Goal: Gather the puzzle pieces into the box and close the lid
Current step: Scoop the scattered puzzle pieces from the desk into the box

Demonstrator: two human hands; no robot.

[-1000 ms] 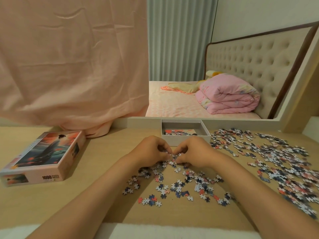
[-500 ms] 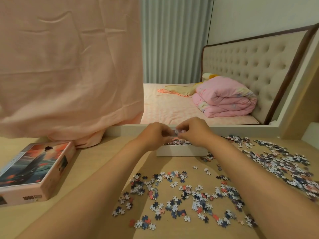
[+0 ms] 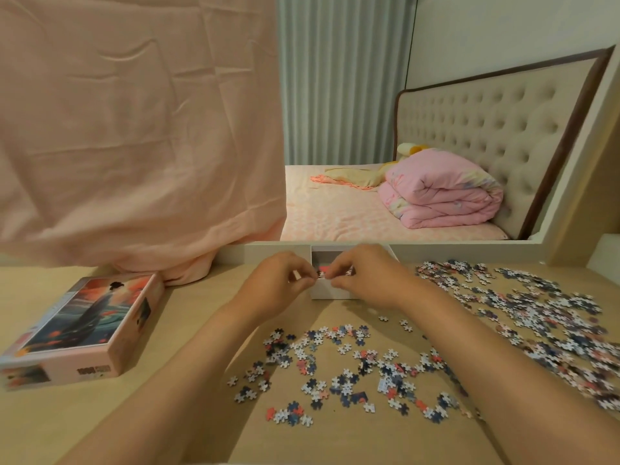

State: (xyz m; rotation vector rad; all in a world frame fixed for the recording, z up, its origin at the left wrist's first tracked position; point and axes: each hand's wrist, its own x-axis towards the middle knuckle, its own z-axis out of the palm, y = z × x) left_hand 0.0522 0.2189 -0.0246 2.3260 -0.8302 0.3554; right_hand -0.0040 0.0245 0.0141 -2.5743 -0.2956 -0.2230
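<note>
The open white box (image 3: 330,293) stands at the desk's far edge, with some puzzle pieces inside it. My left hand (image 3: 280,285) and my right hand (image 3: 367,276) hover over its front-left part, fingers curled and fingertips almost meeting. They pinch a small clump of puzzle pieces (image 3: 321,272) between them, mostly hidden by the fingers. Loose puzzle pieces (image 3: 339,367) lie scattered on the desk below my forearms. A larger spread of pieces (image 3: 536,313) covers the right side. The pictured lid (image 3: 84,327) lies at the left.
The wooden desk (image 3: 188,330) shows bare surface between lid and pieces. A pink cloth (image 3: 134,146) hangs behind the lid and touches the desk. Beyond the desk is a bed with a folded pink quilt (image 3: 439,193).
Both hands lifted a clump of pieces from the desk, carried it away from me to the box, and have now dropped lower over the box's opening.
</note>
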